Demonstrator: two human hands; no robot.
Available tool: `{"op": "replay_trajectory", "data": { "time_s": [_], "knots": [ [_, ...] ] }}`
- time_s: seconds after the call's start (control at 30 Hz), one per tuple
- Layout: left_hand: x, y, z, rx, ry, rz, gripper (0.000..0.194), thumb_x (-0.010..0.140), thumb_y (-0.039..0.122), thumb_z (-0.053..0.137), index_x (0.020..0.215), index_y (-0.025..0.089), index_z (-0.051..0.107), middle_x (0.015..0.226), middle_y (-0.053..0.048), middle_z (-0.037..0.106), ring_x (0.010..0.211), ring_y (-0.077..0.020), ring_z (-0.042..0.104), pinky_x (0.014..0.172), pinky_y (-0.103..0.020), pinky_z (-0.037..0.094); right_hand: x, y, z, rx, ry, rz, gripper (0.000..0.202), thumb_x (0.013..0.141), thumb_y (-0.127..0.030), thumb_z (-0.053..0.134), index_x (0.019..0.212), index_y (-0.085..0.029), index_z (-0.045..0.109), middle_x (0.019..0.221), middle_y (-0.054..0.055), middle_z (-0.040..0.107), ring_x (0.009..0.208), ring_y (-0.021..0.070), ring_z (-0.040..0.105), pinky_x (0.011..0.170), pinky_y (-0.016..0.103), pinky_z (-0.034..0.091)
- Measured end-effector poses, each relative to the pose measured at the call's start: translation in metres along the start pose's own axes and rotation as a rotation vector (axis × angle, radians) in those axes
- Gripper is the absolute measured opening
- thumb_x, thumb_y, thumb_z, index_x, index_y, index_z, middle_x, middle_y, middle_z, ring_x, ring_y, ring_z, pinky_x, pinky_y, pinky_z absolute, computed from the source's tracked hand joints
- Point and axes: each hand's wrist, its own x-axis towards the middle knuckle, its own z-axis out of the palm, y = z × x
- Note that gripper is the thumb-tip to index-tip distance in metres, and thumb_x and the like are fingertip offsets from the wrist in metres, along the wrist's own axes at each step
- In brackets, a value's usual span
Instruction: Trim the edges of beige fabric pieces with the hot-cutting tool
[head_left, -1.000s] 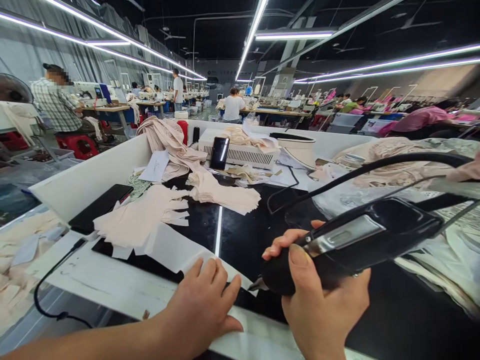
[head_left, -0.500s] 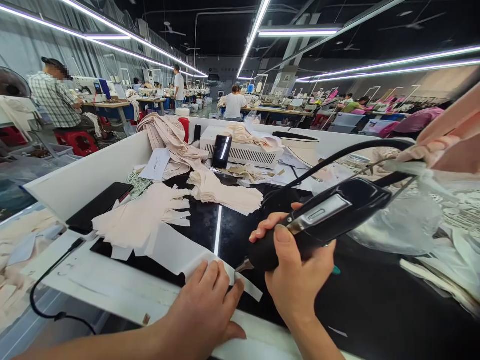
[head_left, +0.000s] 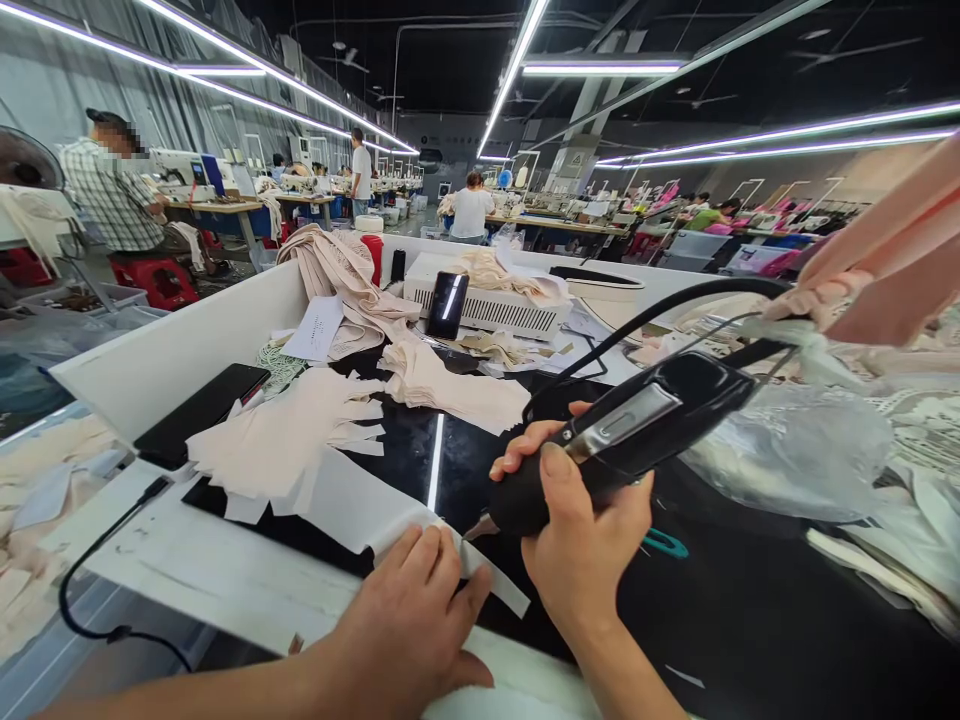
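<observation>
While the left hand (head_left: 412, 610) lies loosely spread, gripping nothing, its fingertips rest on a long white sheet (head_left: 349, 500) on the black tabletop (head_left: 742, 610). Just to its right, the right hand (head_left: 585, 540) is wrapped around a black corded handheld cutter (head_left: 630, 430), whose narrow metal tip is at the sheet's far edge; from where I stand I can't tell whether it touches. Pink cloth (head_left: 892, 260) is tied near the cutter's rear end. Up and left of the left hand, pale fabric pieces (head_left: 277, 435) overlap the sheet. Near the right hand, on its right, lies a teal ring-shaped item (head_left: 665, 543); beyond that slumps a clear plastic bag (head_left: 795, 455).
</observation>
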Motion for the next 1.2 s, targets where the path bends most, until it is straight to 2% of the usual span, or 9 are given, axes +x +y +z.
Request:
{"op": "replay_trajectory", "data": {
  "time_s": [0.17, 0.43, 0.73, 0.9, 1.03, 1.2],
  "knots": [
    [0.000, 0.000, 0.000, 0.002, 0.060, -0.013, 0.091, 0.080, 0.085, 0.074, 0.138, 0.017, 0.061, 0.127, -0.020, 0.074, 0.115, -0.0333, 0.072, 0.103, -0.043, 0.057, 0.004, 0.002, 0.007, 0.072, -0.014, -0.035, 0.032, 0.086, -0.033, 0.081, 0.105, -0.027, 0.057, 0.076, -0.007, 0.067, 0.057, 0.0133, 0.062, 0.054, 0.029, 0.058],
    [0.001, 0.001, 0.003, -0.021, 0.067, -0.036, 0.090, 0.078, 0.085, 0.075, 0.137, 0.019, 0.063, 0.124, -0.019, 0.075, 0.114, -0.0332, 0.073, 0.102, -0.043, 0.059, 0.003, 0.009, 0.012, 0.090, -0.058, -0.014, 0.032, 0.088, -0.027, 0.078, 0.113, -0.028, 0.058, 0.078, -0.007, 0.068, 0.060, 0.0128, 0.062, 0.056, 0.028, 0.058],
    [0.001, 0.002, 0.000, 0.012, 0.084, -0.031, 0.088, 0.079, 0.084, 0.076, 0.137, 0.018, 0.062, 0.125, -0.017, 0.075, 0.114, -0.0313, 0.073, 0.103, -0.041, 0.056, 0.004, 0.003, 0.006, 0.054, -0.010, -0.034, 0.032, 0.084, -0.032, 0.081, 0.108, -0.027, 0.059, 0.076, -0.006, 0.066, 0.058, 0.0140, 0.062, 0.053, 0.029, 0.057],
    [0.001, 0.002, 0.000, 0.018, 0.064, -0.034, 0.092, 0.076, 0.084, 0.078, 0.137, 0.017, 0.061, 0.125, -0.018, 0.075, 0.113, -0.0325, 0.072, 0.102, -0.042, 0.056, 0.000, 0.003, 0.004, 0.053, -0.015, -0.029, 0.027, 0.085, -0.029, 0.080, 0.103, -0.027, 0.060, 0.076, -0.006, 0.068, 0.059, 0.0130, 0.062, 0.054, 0.027, 0.059],
    [0.001, 0.002, 0.002, 0.020, 0.036, -0.017, 0.092, 0.079, 0.084, 0.076, 0.139, 0.016, 0.060, 0.127, -0.019, 0.074, 0.115, -0.0330, 0.072, 0.103, -0.042, 0.056, 0.001, 0.004, 0.004, 0.051, -0.031, -0.042, 0.025, 0.087, -0.027, 0.078, 0.106, -0.027, 0.061, 0.077, -0.006, 0.068, 0.059, 0.0130, 0.063, 0.054, 0.028, 0.059],
    [0.001, 0.001, 0.004, 0.016, 0.064, -0.020, 0.093, 0.076, 0.084, 0.079, 0.137, 0.016, 0.061, 0.125, -0.018, 0.075, 0.114, -0.0329, 0.072, 0.102, -0.042, 0.057, 0.002, 0.005, 0.004, 0.073, -0.016, -0.053, 0.030, 0.087, -0.031, 0.081, 0.107, -0.027, 0.060, 0.076, -0.007, 0.068, 0.059, 0.0128, 0.063, 0.054, 0.027, 0.058]
  ]
}}
